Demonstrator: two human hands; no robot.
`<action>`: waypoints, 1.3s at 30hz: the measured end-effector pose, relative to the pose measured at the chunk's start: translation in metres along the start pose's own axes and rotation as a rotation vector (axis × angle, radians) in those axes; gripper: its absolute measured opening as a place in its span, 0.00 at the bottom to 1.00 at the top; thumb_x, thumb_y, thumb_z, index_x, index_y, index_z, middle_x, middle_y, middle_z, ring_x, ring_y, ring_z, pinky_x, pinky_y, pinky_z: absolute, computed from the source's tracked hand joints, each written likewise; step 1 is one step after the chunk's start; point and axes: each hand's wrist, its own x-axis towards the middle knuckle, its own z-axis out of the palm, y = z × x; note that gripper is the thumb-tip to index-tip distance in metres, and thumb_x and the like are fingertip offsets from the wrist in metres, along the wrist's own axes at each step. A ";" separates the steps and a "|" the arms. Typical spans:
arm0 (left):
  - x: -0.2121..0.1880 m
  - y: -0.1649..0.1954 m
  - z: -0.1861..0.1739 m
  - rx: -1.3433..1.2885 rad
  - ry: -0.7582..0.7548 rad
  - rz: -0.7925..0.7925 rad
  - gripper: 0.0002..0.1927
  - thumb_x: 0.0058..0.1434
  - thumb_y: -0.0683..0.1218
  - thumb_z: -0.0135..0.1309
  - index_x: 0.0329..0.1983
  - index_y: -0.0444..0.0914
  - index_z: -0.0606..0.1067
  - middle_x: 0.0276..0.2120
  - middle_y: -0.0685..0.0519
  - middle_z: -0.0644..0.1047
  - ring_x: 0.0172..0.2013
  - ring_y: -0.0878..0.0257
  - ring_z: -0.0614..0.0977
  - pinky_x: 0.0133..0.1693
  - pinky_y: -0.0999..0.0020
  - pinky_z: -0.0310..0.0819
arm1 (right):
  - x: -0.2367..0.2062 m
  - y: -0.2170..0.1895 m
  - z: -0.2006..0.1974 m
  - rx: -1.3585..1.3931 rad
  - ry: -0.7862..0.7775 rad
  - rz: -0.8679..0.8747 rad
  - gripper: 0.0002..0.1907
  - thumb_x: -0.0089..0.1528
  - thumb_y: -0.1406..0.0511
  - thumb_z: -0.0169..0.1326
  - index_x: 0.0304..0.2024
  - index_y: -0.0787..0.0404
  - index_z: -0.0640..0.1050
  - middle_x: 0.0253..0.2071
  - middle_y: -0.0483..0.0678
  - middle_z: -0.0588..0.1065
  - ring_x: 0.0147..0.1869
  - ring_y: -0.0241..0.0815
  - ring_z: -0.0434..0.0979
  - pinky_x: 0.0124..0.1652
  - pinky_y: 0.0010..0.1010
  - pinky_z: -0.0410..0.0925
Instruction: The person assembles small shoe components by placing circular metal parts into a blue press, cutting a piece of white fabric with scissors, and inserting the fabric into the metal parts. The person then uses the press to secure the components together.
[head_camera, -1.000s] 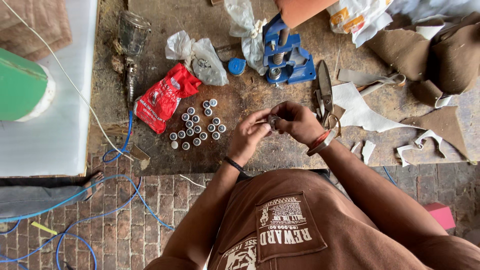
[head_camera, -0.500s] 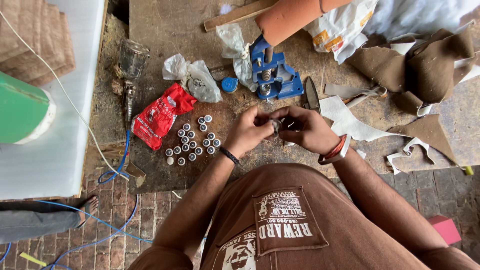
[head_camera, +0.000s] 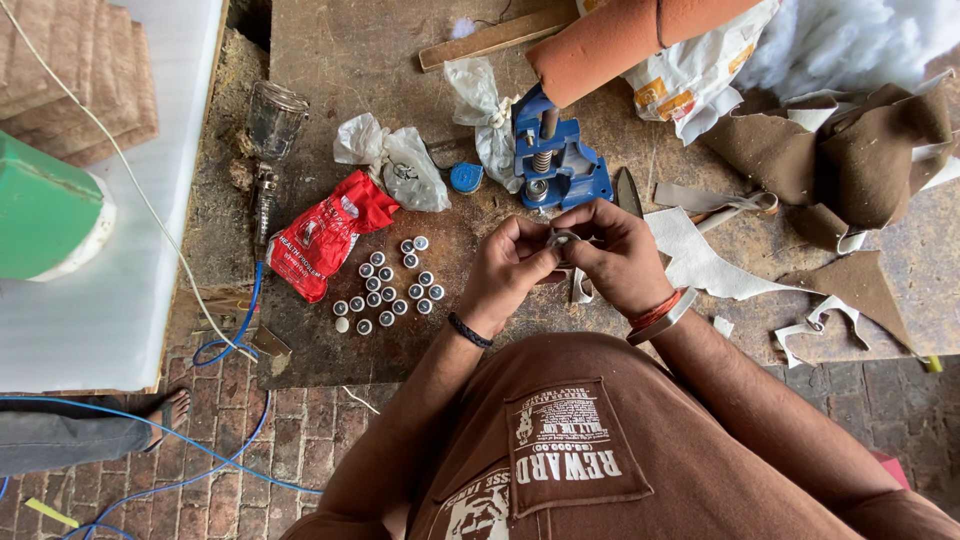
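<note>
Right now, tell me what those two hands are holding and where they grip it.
Both the left hand and right hand pinch a small round metal piece between their fingers, gripping it at its edges. What exactly it is cannot be told.

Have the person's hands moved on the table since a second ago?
Yes. The left hand and right hand, pinching a small round piece, moved away from the body, nearer the blue press, judged against the cluster of caps.

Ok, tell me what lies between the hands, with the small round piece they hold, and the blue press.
Nothing visible. The left hand and right hand pinch the round piece together just in front of the blue press; only bare table shows between them. The knife lies off to the right.
</note>
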 end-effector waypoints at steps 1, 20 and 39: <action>0.000 -0.001 0.000 -0.012 0.016 0.014 0.19 0.63 0.46 0.61 0.49 0.31 0.69 0.41 0.43 0.80 0.41 0.61 0.86 0.45 0.63 0.89 | 0.001 -0.002 0.001 0.014 -0.013 0.016 0.14 0.63 0.74 0.59 0.52 0.68 0.78 0.47 0.48 0.79 0.50 0.36 0.79 0.52 0.29 0.75; -0.009 0.007 0.007 -0.041 0.050 0.049 0.16 0.63 0.43 0.58 0.51 0.31 0.71 0.44 0.43 0.82 0.42 0.62 0.86 0.47 0.65 0.88 | 0.004 -0.014 0.003 -0.034 0.068 0.118 0.16 0.64 0.69 0.60 0.52 0.70 0.78 0.45 0.50 0.80 0.47 0.38 0.81 0.49 0.31 0.76; -0.018 -0.001 0.011 0.045 0.022 0.068 0.14 0.65 0.43 0.57 0.50 0.32 0.71 0.42 0.41 0.82 0.42 0.60 0.87 0.46 0.63 0.89 | -0.018 -0.019 0.010 -0.213 0.084 0.049 0.16 0.64 0.68 0.60 0.53 0.68 0.77 0.46 0.51 0.80 0.48 0.38 0.82 0.50 0.30 0.78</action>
